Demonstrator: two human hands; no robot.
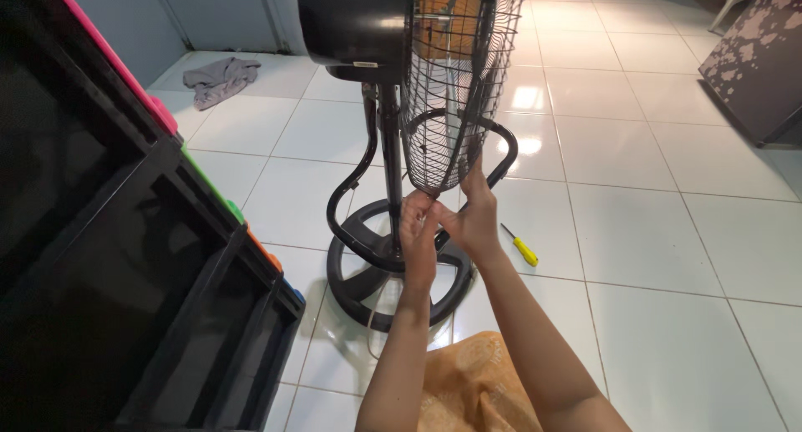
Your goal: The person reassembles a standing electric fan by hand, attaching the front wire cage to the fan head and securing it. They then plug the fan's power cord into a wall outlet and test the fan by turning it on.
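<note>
The lower rim of the wire fan guard [455,89] is gripped by left hand [418,231] and right hand [472,219], fingers closed; screwdriver [520,246] lies on floor nearby.

Both hands, left hand [417,225] and right hand [470,219], pinch the bottom rim of the black fan's wire guard [451,89]. A yellow screwdriver [520,246] lies on the tiles at three o'clock of them.

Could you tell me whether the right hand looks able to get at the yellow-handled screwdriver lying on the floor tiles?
Probably yes: the yellow-handled screwdriver lies on bare white floor tiles just beside the right hand, nothing between them.
</note>
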